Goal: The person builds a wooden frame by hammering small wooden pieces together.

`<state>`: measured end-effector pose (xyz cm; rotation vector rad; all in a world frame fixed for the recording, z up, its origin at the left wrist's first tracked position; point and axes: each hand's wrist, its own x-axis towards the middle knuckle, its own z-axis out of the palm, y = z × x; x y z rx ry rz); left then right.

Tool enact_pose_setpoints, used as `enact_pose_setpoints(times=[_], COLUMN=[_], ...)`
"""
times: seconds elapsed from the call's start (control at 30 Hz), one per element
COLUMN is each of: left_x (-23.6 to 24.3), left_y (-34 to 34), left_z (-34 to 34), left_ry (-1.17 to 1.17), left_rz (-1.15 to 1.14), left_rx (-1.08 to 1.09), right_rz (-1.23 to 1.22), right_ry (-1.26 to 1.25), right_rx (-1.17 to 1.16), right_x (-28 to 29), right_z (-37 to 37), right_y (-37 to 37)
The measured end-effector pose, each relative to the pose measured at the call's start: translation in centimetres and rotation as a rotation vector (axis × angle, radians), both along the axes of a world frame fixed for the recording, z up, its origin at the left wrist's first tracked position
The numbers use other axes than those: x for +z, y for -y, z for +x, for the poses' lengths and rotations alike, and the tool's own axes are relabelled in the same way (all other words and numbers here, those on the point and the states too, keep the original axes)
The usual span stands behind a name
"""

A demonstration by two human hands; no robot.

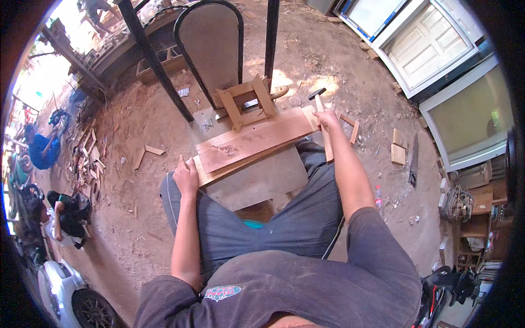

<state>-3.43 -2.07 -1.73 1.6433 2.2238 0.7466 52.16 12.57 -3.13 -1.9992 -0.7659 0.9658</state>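
Across my lap lies a reddish-brown wooden board (262,138), on top of a paler board (214,176) whose edge shows along the near side. My left hand (186,177) is closed on the left end of these boards. At their right end my right hand (327,121) grips a hammer (327,143) by its wooden handle, the dark head pointing away from me; the hand is against the board's end. Under the boards is a flat grey panel (254,183) resting on my thighs. Beyond them stands a small square wooden frame (235,114).
A chair with a rounded black-framed back (210,46) stands ahead. Small nails (206,125) lie near the wooden frame. Wood offcuts (398,154) and a handsaw (414,161) are on the dirt floor at right. White framed panels (432,46) lean behind. People sit at far left.
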Motion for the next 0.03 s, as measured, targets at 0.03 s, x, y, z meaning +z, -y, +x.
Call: enact_pose_setpoints(times=[0.03], left_x=[-0.20], left_y=[-0.37], left_z=[0.13], left_ry=[-0.003], left_rz=[-0.020], left_rx=[0.004], right_rz=[0.044], right_ry=[-0.036], right_rx=[0.068], right_x=[0.00], right_z=[0.76], right_y=[0.15])
